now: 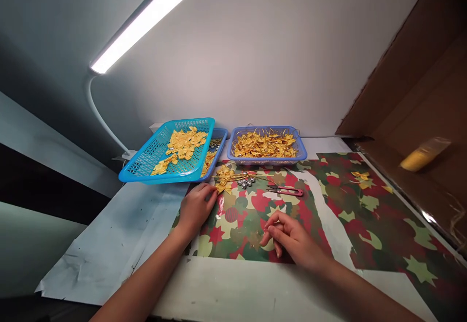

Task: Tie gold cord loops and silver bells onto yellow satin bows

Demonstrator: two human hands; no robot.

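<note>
My left hand [198, 206] lies at the near corner of the blue basket, its thumb and forefinger closed at the edge of a yellow ribbon bow [225, 187]. More yellow bows [224, 172] lie just behind it, with gold cords running off to the right. Beside these sits a small cluster of silver beads or bells [246, 182]. My right hand [288, 237] hovers low over the patterned mat [233, 237], fingers loosely bent and apart, with nothing visible in them. Thread snips [286, 191] with a pink handle rest on the mat beyond it.
A bright blue basket [146, 169] of flat yellow bows leans tilted on a second, violet-blue basket [219, 154]. Right of them, another violet-blue basket [266, 160] holds corded bows. A lamp [153, 18] hangs above. Cardboard [412, 93] stands at right, near a loose bow [361, 176].
</note>
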